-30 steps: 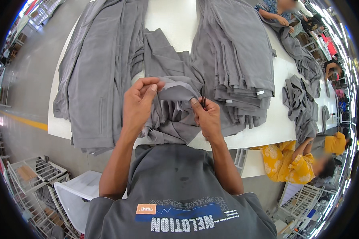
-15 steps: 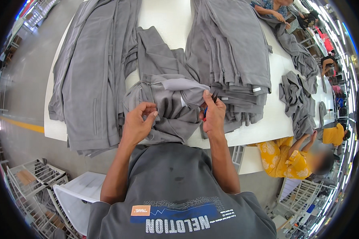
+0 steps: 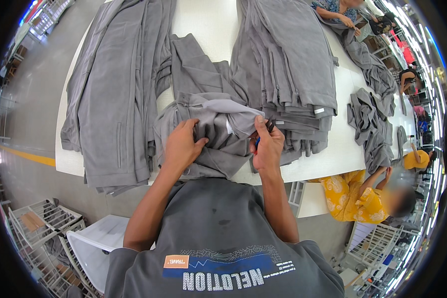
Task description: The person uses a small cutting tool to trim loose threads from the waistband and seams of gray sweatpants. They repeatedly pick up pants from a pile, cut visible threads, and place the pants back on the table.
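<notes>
A pair of grey trousers (image 3: 223, 134) lies bunched in front of me on the white table, its pale lining and a small white label turned outward. My right hand (image 3: 268, 149) pinches the edge of the lining between thumb and finger. The same hand also holds a small pair of thread snips (image 3: 269, 125); their dark tips and a bit of blue handle show, the rest is hidden by the fingers. On the left side of the bunched cloth rests my left hand (image 3: 184, 144), thumb and fingers spread apart against the fabric.
Tall stacks of folded grey trousers flank the work, a left stack (image 3: 114, 99) and a right stack (image 3: 293, 59). More crumpled grey garments (image 3: 370, 124) lie farther right on the white table (image 3: 308, 166). A person in yellow (image 3: 352, 196) works at right. A white plastic bin (image 3: 102, 238) stands at lower left.
My left hand has shifted slightly up and right onto the cloth, and its thumb and fingers have spread. My right hand has turned a little, still holding the lining and the snips.
</notes>
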The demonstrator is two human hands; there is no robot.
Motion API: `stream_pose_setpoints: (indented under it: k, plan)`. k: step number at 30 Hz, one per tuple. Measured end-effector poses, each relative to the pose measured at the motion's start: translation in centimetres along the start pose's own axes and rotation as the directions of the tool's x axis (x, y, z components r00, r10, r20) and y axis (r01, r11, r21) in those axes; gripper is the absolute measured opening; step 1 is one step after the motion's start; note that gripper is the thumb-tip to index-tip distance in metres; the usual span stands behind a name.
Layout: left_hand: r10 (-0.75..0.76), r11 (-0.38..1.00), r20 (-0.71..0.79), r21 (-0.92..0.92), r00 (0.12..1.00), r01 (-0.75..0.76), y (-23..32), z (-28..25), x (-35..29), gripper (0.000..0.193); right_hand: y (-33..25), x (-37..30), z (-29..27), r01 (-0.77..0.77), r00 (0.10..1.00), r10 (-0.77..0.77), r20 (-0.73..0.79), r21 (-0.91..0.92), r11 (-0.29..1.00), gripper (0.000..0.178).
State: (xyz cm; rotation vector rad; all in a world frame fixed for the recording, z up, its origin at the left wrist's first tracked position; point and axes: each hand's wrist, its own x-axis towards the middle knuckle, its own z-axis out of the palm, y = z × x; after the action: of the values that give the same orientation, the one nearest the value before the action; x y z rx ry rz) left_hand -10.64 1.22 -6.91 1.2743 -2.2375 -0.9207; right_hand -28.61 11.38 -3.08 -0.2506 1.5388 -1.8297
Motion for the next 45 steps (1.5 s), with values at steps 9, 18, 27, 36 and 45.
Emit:
stream_pose_setpoints:
  k: [9, 18, 27, 36, 45]
  plan:
    - [-0.212, 0.825, 0.335, -0.442, 0.918, 0.352, -3.8, -0.9, 2.9, 0.032, -1.4, 1.0, -0.8, 0.038, 0.996, -0.035, -0.086, 0.04, 0.998, 0.03]
    - [-0.056, 0.9, 0.233, -0.409, 0.971, 0.15, -2.4, -3.2, 0.6, 0.033, 1.4, 1.9, -1.1, -0.083, 0.984, 0.073, -0.164, -0.054, 0.995, 0.026]
    - [0.104, 0.868, 0.238, 0.452, 0.966, -0.205, -1.2, -1.9, -3.0, 0.043, -0.3, -2.1, 0.1, 0.463, 0.867, -0.497, -0.043, -0.3, 0.834, 0.011]
    - [0.217, 0.909, 0.142, 0.332, 0.966, -0.253, -4.1, -1.3, -2.9, 0.015, 2.6, -2.3, 4.1, 0.494, 0.71, -0.155, 0.687, -0.329, 0.805, 0.018]
    - [0.193, 0.98, 0.018, -0.051, 0.981, -0.192, -0.1, -6.8, -2.1, 0.009, 3.6, 0.5, 4.8, 0.683, 0.592, -0.292, 0.751, -0.276, 0.676, 0.016]
